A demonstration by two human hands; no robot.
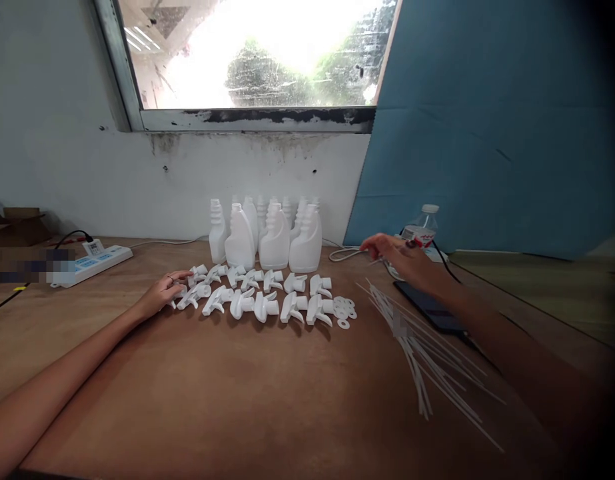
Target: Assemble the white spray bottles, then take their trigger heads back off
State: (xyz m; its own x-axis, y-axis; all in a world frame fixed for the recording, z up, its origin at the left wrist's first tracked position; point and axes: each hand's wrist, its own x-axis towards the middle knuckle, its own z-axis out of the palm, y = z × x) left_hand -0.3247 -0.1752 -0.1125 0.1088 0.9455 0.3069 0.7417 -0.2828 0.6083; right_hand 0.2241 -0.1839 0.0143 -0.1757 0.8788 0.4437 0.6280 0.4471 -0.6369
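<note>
White trigger spray heads (241, 305) lie in two rows across the middle of the wooden table. At the left end of the rows rests my left hand (163, 295), its fingers stretched out over the outermost heads and gripping none of them visibly. My right hand (394, 257) is held above the table on the right, fingers loosely bent and apart, with nothing seen in them. Below it, long thin white tubes (412, 347) lie in a loose, fanned bundle. Small white ring washers (344, 325) sit in a cluster beside the right end of the spray heads.
Several white bottles (274, 240) without caps stand against the wall. A dark phone (430, 308) lies under my right forearm, near a clear drink bottle (427, 227). A white cable (344, 255) runs behind. At left are a power strip (94, 263) and a cardboard box (17, 227).
</note>
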